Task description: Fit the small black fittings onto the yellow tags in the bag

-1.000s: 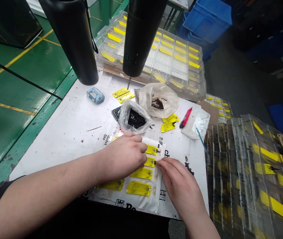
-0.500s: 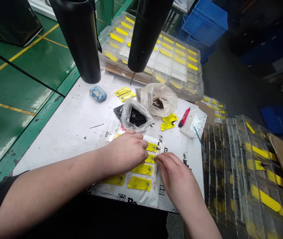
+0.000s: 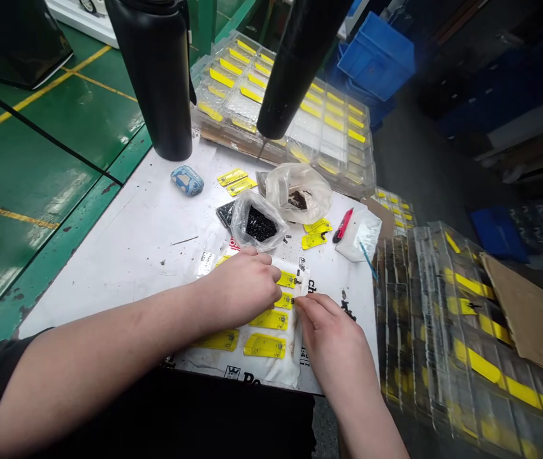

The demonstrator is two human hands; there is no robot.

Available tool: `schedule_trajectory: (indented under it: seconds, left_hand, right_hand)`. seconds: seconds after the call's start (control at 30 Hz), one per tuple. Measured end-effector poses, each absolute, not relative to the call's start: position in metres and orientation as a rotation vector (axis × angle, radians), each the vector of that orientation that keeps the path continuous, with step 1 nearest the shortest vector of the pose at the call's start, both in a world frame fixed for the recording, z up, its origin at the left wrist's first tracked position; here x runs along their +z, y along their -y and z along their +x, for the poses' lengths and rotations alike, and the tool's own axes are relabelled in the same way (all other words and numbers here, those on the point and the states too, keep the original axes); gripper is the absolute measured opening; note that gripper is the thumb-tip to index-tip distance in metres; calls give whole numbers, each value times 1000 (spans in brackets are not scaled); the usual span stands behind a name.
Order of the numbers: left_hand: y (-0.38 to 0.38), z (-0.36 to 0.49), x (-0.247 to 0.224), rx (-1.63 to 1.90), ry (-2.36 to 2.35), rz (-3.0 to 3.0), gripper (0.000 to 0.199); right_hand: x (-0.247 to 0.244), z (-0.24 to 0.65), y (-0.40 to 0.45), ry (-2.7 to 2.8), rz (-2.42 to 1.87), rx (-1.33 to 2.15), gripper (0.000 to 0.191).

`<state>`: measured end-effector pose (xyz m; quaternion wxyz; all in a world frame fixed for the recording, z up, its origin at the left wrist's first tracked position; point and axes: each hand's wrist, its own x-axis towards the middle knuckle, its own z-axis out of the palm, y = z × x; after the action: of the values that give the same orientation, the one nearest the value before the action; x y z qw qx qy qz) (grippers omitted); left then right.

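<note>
While yellow plate (image 3: pixel 284 300) stretches sideways, right fingers (image 3: pixel 306 305) pinch black bit (image 3: pixel 293 300) at end; left fingers' (image 3: pixel 270 288) hold hidden.

White tabletop (image 3: pixel 123 255): black bottle (image 3: pixel 157 89), blue case (image 3: pixel 187 181), clear bags (image 3: pixel 239 224), yellow pieces (image 3: pixel 232 176).

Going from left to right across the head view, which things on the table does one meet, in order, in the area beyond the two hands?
Small blue patterned case → clear bag of black pieces → yellow pieces beside the cutter → red cutter.
</note>
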<state>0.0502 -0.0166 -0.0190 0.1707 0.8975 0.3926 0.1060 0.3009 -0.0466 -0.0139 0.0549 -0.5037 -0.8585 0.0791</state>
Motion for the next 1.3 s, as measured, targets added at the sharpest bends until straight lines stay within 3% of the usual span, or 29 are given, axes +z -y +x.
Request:
schedule_trajectory:
  seconds: [0.37, 0.9, 1.3]
  left_hand:
    - [18, 50, -16, 339, -1085, 2546, 24]
    - [18, 44, -8, 535, -1133, 2500, 33]
    - [17, 43, -8, 600, -1115, 2488, 39]
  right_hand:
    - [-18, 392, 32, 2147, -1975, 201, 41]
    - [-25, 380, 15, 2156, -1940, 420, 27]
    - [-13, 380, 31, 1932, -1893, 637, 33]
